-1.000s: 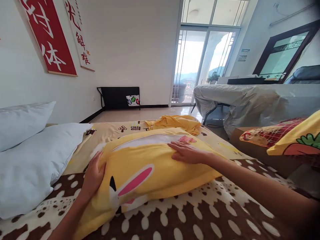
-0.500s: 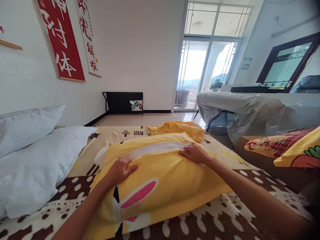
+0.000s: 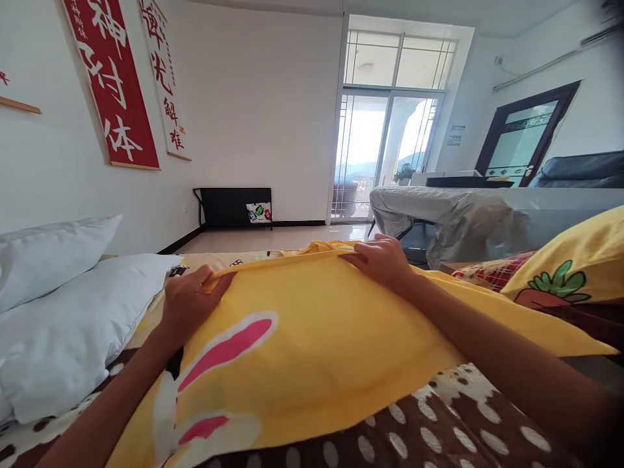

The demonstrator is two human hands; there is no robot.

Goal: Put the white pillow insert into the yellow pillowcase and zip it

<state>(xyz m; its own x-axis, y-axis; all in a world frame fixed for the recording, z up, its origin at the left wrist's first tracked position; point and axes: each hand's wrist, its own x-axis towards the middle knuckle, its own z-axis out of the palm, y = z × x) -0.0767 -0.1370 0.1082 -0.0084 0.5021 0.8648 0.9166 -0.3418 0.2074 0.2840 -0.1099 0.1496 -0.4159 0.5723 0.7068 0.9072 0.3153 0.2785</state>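
A pillow in a yellow pillowcase [image 3: 312,351] printed with a pink-eared rabbit lies on the bed in front of me, its far edge raised. My left hand [image 3: 188,302] is closed on the left end of that far edge. Fingers curled, my right hand [image 3: 383,260] grips the same edge further right. The white pillow inside is hidden by the yellow cloth.
Two white pillows [image 3: 63,325] lie at the left against the wall. A brown spotted blanket [image 3: 439,422] covers the near bed. A yellow carrot-print pillow [image 3: 570,273] sits at the right. Beyond stand a grey-covered table [image 3: 458,211], a black rack [image 3: 234,207] and a glass balcony door [image 3: 375,156].
Both hands moved to the pillowcase's open far edge, closed on it and lifted it toward me. The white pillow that showed in the opening is now covered.
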